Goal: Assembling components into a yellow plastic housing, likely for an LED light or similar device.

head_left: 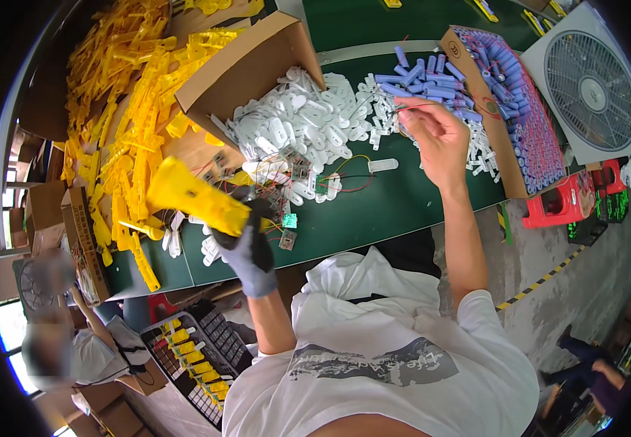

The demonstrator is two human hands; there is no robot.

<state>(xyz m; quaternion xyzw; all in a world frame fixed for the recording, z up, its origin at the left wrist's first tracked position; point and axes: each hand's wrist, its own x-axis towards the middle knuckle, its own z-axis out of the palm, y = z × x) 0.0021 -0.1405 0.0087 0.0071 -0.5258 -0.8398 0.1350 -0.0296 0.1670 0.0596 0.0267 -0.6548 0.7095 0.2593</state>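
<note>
A person in a white T-shirt stands at a green bench [395,207], seen from above. The left hand [248,244], in a grey glove, is clenched around a yellow plastic housing [197,198], holding it up over the near edge of the bench. The right hand [432,135], bare, reaches far across and pinches thin red wires [421,108] at the edge of a heap of blue cylindrical battery cells [425,81].

Between the hands lie a pile of small white plastic parts [294,127] spilling from a cardboard box [246,65], and a cluster of small circuit boards [286,193] with wires. More yellow housings [122,109] are heaped at the left; a second box of blue cells [516,109] stands at the right.

This looks like the picking stage of an assembly: a wired cell being fetched for the housing. The next move would call for bringing it back without snagging the wires.
</note>
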